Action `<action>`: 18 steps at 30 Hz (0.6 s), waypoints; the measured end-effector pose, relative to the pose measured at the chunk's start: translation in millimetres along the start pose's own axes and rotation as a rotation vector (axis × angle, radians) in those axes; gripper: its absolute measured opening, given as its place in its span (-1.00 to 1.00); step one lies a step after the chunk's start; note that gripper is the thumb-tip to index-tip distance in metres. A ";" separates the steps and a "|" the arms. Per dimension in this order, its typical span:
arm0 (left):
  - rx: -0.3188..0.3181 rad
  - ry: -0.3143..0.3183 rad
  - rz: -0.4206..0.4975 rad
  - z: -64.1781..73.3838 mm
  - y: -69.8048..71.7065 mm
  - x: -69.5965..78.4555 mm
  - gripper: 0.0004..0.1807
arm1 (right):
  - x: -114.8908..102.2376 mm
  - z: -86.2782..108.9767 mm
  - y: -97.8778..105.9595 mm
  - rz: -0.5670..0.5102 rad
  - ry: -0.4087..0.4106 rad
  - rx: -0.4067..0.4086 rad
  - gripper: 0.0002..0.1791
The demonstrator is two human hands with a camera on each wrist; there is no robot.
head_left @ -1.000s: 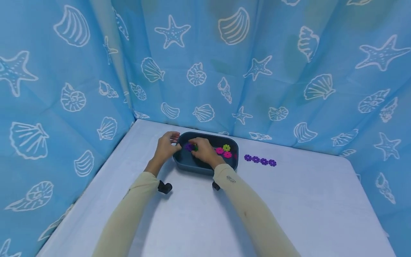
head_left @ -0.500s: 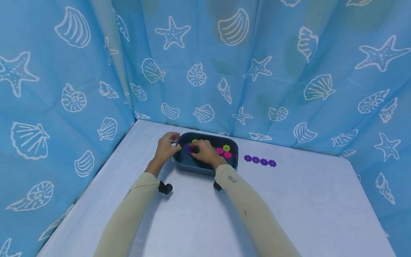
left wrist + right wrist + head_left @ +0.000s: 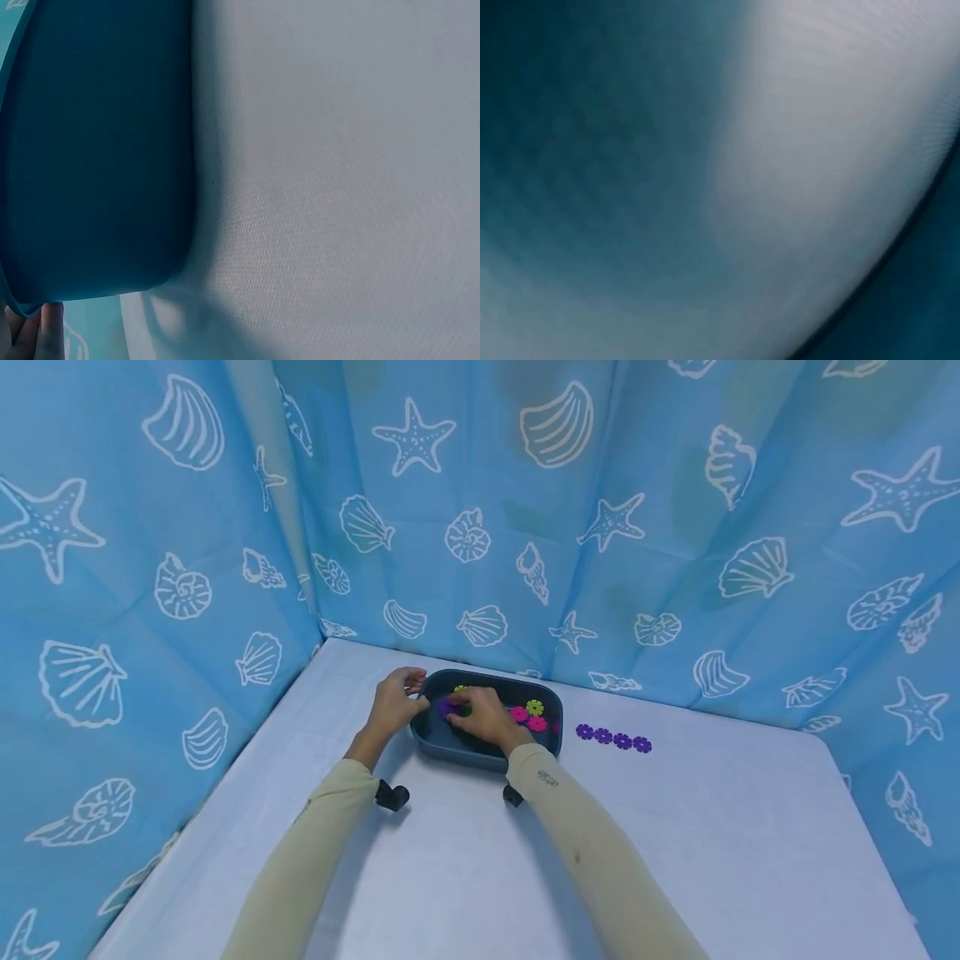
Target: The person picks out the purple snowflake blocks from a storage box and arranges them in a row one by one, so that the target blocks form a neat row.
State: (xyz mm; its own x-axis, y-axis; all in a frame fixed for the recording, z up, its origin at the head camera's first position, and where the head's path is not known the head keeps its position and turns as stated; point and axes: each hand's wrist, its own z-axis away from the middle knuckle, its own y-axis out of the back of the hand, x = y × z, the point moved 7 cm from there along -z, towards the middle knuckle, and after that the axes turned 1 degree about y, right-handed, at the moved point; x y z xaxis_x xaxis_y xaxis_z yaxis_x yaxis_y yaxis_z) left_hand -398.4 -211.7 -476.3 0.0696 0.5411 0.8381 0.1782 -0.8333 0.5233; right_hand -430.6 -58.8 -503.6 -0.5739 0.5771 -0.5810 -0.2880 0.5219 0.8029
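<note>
Left hand [image 3: 395, 700]: grip clasping left rim of tray [image 3: 461, 757]. Right hand [image 3: 486, 717] inside tray, fingers curled at purple discs [image 3: 446, 710]; cannot tell if grip holds one. Purple row [image 3: 603, 736] on bench [image 3: 450, 877], right of tray.

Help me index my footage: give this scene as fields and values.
Container: dark blue-grey, rounded oblong, plastic-looking tray
Surface: white cloth-covered table
Tray contents: pink and yellow-green flower-shaped discs, purple pieces
Beside tray: four purple flower-shaped discs in a row, to its right
Left hand: curved round the tray's left end
Right hand: inside the tray, at the purple pieces; grip unclear
Backdrop: blue curtain, white shell prints
</note>
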 end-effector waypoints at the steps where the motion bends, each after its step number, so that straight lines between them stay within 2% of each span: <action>1: -0.001 -0.001 0.002 -0.5 0.2 -0.2 -0.48 | -0.2 -1.0 0.1 -0.001 0.004 0.003 -0.59; 12: -0.006 0.009 0.004 -0.3 -4.0 1.4 -0.48 | 2.2 2.7 7.8 -0.029 -0.003 0.050 -0.58; 15: 0.001 0.018 0.001 0.0 -3.3 -0.4 -0.47 | -1.6 4.7 16.9 -0.036 0.027 0.089 -0.56; 18: 0.011 0.028 0.000 1.0 -1.7 -1.9 -0.47 | -2.5 9.0 34.6 -0.043 0.070 0.129 -0.56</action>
State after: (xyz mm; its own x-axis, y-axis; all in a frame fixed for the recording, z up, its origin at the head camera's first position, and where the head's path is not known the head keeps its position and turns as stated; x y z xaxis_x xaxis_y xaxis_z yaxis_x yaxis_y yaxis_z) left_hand -397.9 -211.2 -478.9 0.0418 0.5372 0.8424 0.1890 -0.8322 0.5213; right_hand -432.2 -36.5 -475.6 -0.6166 0.5095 -0.6002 -0.2154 0.6241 0.7511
